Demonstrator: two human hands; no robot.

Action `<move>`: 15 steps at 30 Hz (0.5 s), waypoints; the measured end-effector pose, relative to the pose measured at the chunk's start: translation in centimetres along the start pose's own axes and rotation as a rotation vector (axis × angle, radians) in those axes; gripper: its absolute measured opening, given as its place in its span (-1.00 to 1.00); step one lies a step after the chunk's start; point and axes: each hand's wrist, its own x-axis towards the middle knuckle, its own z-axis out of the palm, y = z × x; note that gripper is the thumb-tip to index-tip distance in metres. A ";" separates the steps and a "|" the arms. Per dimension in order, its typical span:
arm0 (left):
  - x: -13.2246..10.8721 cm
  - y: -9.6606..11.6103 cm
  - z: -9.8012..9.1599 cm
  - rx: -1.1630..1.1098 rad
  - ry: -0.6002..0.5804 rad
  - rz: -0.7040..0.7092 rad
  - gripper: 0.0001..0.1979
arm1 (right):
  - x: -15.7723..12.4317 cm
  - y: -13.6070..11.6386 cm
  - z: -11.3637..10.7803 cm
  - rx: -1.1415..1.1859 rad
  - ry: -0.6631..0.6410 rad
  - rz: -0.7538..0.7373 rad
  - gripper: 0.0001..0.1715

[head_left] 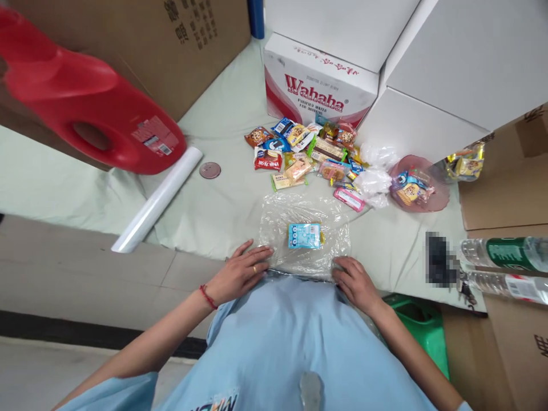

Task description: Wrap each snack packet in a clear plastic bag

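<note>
A sheet of clear plastic film [280,222] lies spread and wrinkled at the table's front edge, against my shirt. On its middle rests a small packet [304,235] with light blue print and a yellow edge. My left hand [246,267] lies over the film's near left corner, fingers stretched out, a ring on one of them. At the near right corner, my right hand [353,281] touches the film with its fingers loosely extended. Neither hand touches the packet.
Several wrapped snacks [298,166] are heaped before a Wahaba carton [319,85]. At right stand a pink bowl [443,194] of snacks and two bottles [509,251]. At left are a white roll [158,197], a round lid [210,170] and a big red jug [141,128].
</note>
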 end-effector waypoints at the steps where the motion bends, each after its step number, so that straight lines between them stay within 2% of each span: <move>1: 0.4 -0.2 -0.2 -0.051 0.026 -0.017 -0.76 | 0.6 0.1 -0.1 0.040 0.037 0.002 -0.71; 5: 3.1 -0.9 -2.4 -0.290 0.117 -0.143 -0.79 | 4.2 0.4 -2.7 0.215 0.090 0.060 -0.82; 9: 6.2 -2.0 -4.2 -0.349 0.198 -0.309 -0.70 | 7.9 2.0 -4.9 0.291 0.065 0.243 -0.79; 12: 8.1 -3.1 -3.9 -0.276 0.232 -0.429 -0.64 | 9.7 4.2 -4.3 0.346 0.039 0.390 -0.69; 15: 9.2 -3.9 -3.0 -0.188 0.255 -0.544 -0.66 | 10.6 6.1 -3.1 0.327 -0.023 0.503 -0.65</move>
